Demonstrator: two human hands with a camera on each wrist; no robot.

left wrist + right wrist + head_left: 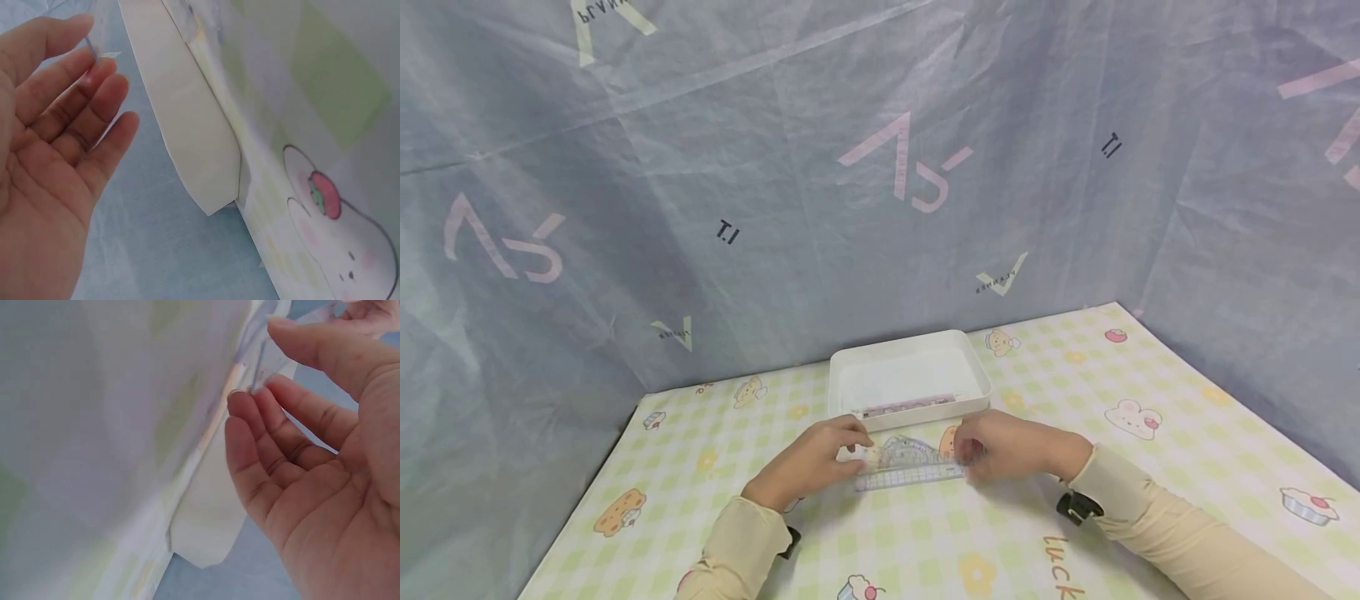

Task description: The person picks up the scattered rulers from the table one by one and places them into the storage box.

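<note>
A see-through ruler set [910,477], with a straight ruler with grid marks and a curved or angled clear piece [904,450] behind it, is between the two hands, just in front of the white tray. My left hand [816,458] pinches its left end between thumb and fingertips. At the right end, my right hand [1011,446] holds it by the fingertips, slightly blurred. Both wrist views show a thin clear edge between the thumb and fingers of the left hand [56,112] and the right hand [312,437]. Whether the pieces lie in a clear sleeve, I cannot tell.
The shallow white tray [910,367] stands at the table's back edge, holding a flat pink-and-dark printed strip [910,406] along its front wall. A checked, cartoon-printed cloth [700,508] covers the table. Grey-blue fabric [790,167] hangs behind and at the sides.
</note>
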